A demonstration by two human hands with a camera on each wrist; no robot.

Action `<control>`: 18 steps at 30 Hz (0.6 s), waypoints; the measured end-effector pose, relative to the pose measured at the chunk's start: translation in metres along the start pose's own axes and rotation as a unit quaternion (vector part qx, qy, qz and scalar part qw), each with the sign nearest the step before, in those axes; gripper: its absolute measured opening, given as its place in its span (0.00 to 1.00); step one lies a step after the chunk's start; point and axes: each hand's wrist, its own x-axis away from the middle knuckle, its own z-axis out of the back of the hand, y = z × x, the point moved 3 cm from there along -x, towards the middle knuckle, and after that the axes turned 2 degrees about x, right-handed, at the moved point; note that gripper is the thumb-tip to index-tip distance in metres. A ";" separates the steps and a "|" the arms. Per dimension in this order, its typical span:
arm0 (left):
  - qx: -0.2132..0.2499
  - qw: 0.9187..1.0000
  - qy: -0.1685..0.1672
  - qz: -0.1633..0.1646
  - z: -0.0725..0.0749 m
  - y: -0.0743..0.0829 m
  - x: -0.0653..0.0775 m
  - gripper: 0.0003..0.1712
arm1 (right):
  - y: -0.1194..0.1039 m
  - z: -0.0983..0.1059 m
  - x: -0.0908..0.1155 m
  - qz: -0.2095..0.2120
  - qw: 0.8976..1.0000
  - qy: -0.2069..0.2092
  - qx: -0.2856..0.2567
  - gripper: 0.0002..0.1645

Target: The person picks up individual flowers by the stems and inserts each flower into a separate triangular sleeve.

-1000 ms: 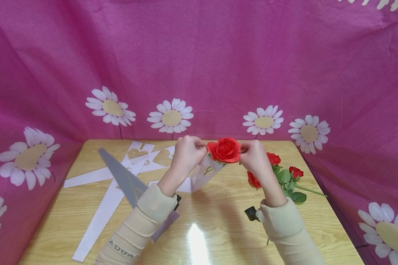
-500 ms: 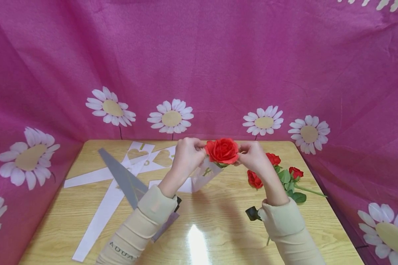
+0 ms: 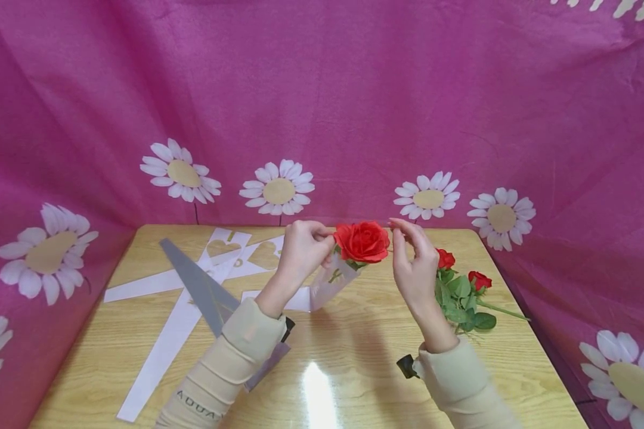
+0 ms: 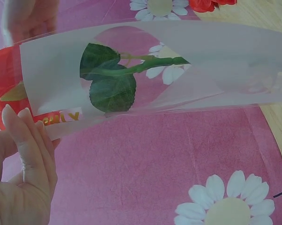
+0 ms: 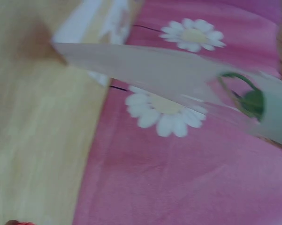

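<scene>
Left of the rose, the left hand pinches its translucent sleeve; the right hand (fingers loosely parted) hangs just right.

Two hands up, three red roses showing, one raised wrapper, two cream cuffs, five whole printed daisies, one table!
</scene>
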 end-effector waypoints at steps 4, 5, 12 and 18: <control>0.004 1.000 -0.002 0.006 -0.001 -0.001 0.000 0.07 | -0.011 -0.007 0.015 0.184 0.980 0.071 0.013 0.11; 0.005 1.000 -0.003 0.008 -0.001 -0.001 0.000 0.07 | -0.014 -0.009 0.018 0.219 0.973 0.072 0.013 0.13; 0.008 1.000 0.006 0.000 -0.003 0.000 0.001 0.07 | -0.019 -0.019 0.031 0.293 0.955 0.015 0.035 0.24; 0.021 1.000 0.010 -0.021 -0.004 0.001 0.002 0.07 | -0.015 -0.023 0.033 0.273 0.960 -0.014 0.055 0.28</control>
